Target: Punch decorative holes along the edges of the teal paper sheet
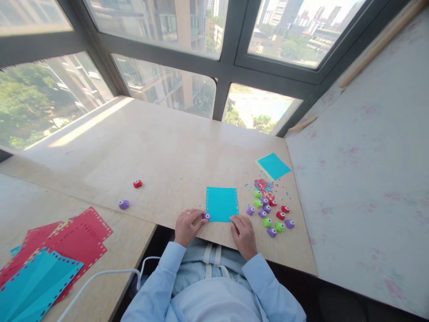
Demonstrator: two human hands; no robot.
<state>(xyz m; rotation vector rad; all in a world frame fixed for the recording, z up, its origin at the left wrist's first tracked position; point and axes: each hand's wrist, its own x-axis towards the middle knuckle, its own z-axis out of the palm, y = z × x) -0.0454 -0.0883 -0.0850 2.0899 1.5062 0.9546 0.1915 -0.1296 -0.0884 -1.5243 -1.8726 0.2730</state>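
Note:
A square sheet of blue paper (222,204) lies in front of me, with small holes along its left and right edges. My left hand (187,227) is closed around a purple craft punch (206,216), which sits at the sheet's lower left corner. At the lower right corner, the fingers of my right hand (243,233) hold the paper. Several more punches in purple, green (267,222) and red (280,215) stand in a cluster to the right of my right hand.
Red and blue paper bits (264,185) lie behind the punch cluster, near a stack of blue sheets (274,166). To the left are a red punch (137,183) and another purple punch (124,204). Punched red sheets (78,237) and a white cable (100,273) are at lower left.

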